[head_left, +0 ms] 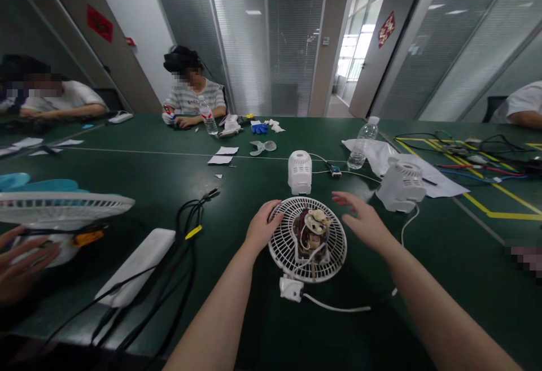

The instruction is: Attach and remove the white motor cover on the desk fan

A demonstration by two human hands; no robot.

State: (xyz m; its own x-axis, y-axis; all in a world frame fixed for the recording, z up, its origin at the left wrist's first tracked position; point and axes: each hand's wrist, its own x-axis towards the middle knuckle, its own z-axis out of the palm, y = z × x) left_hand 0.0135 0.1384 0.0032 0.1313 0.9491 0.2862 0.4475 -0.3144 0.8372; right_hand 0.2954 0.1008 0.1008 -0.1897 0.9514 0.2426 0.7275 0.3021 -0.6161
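Observation:
In front of me a round white fan grille (279, 249) lies on the table, with an exposed motor and wiring (315, 230) at its centre. My left hand (261, 227) grips the grille's left rim, thumb over the edge. On the other side, my right hand (359, 218) hovers off the rim, fingers apart and nothing in them. A white plastic motor housing (300, 170) stands just beyond the grille. Below the grille's near edge sits a small white box-like part (291, 289) with a white cord (339, 307) running right.
Another white housing (402, 184) stands right, near a water bottle (363, 142) and white sheet. Clear fan blades (262, 147) lie farther back. Left are a power strip (138, 263), black cables (186, 247) and another person's hand (25, 263) under a fan. More people sit around the table.

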